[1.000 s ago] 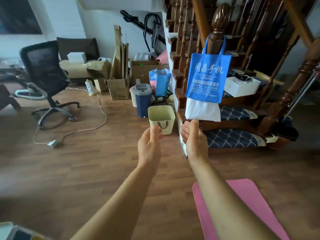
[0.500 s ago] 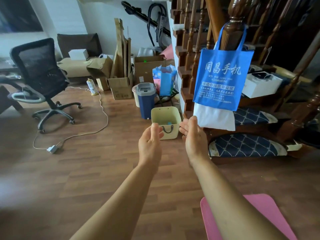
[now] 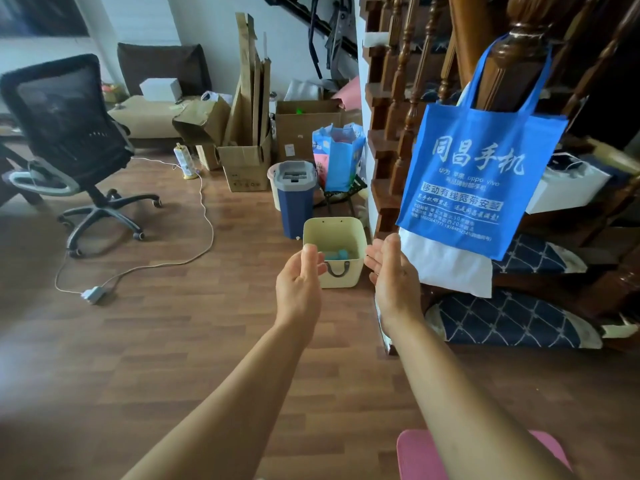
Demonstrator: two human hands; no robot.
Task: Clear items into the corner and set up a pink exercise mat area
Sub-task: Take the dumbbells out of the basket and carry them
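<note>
Reaching forward on both arms, the fingers (image 3: pixel 311 259) of my left hand (image 3: pixel 299 282) are nearly straight and loose, pointing away from me with the palm turned inward, and they hold nothing. The right hand (image 3: pixel 393 271) mirrors it, palm facing the left one, its fingers spread and relaxed, with nothing in its grip either.

Between the two palms, as I see it, a cream bin (image 3: pixel 348 278) stands upright on the wooden floor (image 3: pixel 173 341). It has a dark handle on its near wall and something blue-green lying inside. The left fingertips overlap the bin's near left corner, and I cannot tell whether either hand touches it.

Just behind the bin stands a blue trash can (image 3: pixel 298 206) with a grey lid, and beyond that cardboard boxes (image 3: pixel 246 168) are stacked by the wall. To the right rises a wooden staircase, where a blue tote bag (image 3: pixel 474 174) with white lettering hangs from the newel post (image 3: pixel 519 39). A navy patterned cushion (image 3: pixel 502 320) lies on the lowest step.

Far to the left are a black office chair (image 3: pixel 69 133) and a white cable running across the floor to a power strip (image 3: pixel 92 294).

The pink exercise mat (image 3: pixel 415 455) shows only as a rounded end at the bottom edge, under my right forearm, well apart from the bin.
</note>
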